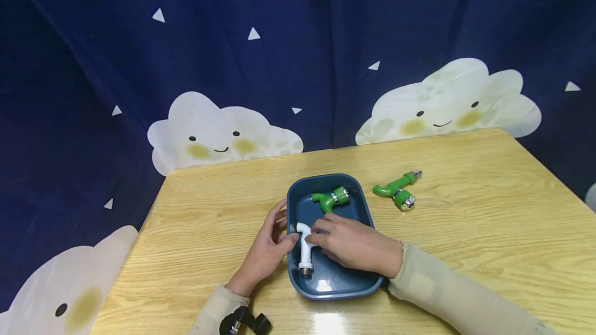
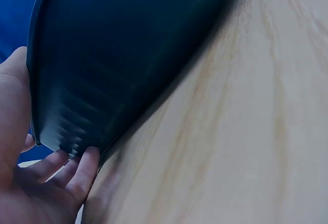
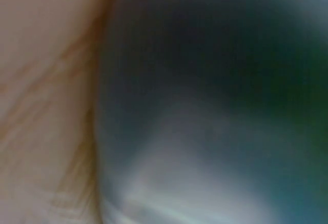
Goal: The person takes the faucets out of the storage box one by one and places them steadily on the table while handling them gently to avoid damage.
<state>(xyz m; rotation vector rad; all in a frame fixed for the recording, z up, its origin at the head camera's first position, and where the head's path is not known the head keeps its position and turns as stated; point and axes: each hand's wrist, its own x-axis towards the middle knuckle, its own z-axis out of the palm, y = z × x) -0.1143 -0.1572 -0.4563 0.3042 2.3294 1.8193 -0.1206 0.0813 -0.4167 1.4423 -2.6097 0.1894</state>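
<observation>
A dark blue rectangular tray (image 1: 332,295) stands on the wooden table. My left hand (image 1: 266,247) grips its left side, thumb at the rim and fingers against the outer wall, as the left wrist view shows on the tray's wall (image 2: 113,65). Inside the tray, at the left, lies a white faucet (image 1: 305,257) with its metal threaded end towards me. My right hand (image 1: 351,242) reaches over the tray's right rim and pinches the white faucet near its middle. Behind that hand lies a green faucet (image 1: 328,199), its lower part hidden. The right wrist view is too blurred for detail.
Another green faucet (image 1: 395,186) lies on the table (image 1: 484,211) to the right of the tray, its silver-capped knob towards me. A dark blue curtain (image 1: 326,56) with cloud prints hangs behind the table. A black wrist device (image 1: 244,320) is on my left sleeve.
</observation>
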